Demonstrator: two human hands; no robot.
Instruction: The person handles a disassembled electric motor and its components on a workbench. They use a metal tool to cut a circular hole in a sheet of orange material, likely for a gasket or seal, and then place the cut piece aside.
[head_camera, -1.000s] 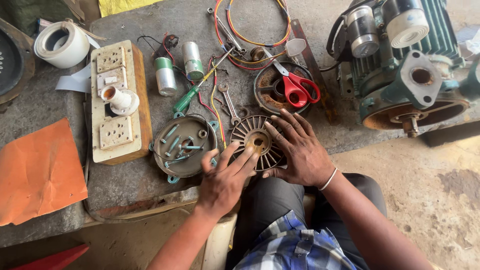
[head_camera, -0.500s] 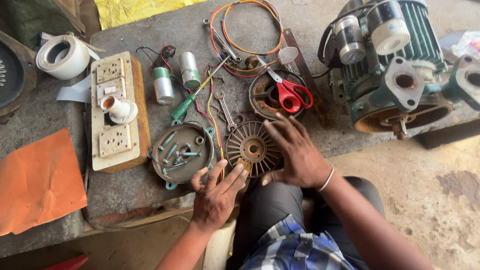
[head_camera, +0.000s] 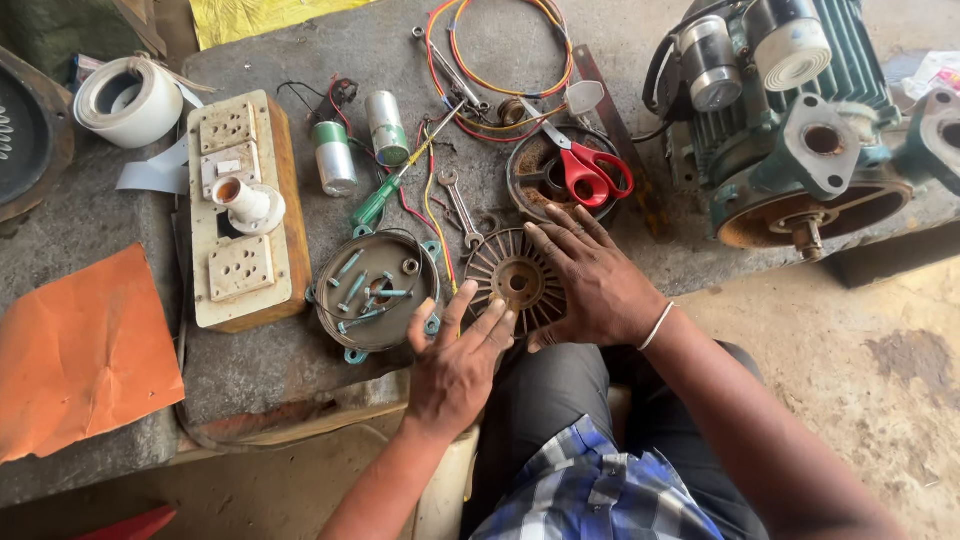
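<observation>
Resting with fingers spread, the right hand (head_camera: 598, 285) covers the right side of the metal fan wheel (head_camera: 512, 283) at the bench's front edge, while the left hand (head_camera: 458, 358), also spread, touches its lower left, beside a round cover (head_camera: 377, 292) holding bolts.

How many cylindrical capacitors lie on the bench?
2: a green-banded silver capacitor lying right of the wooden socket board, and a second capacitor just right of it, above the screwdriver's green handle. Others may be hidden.
</observation>
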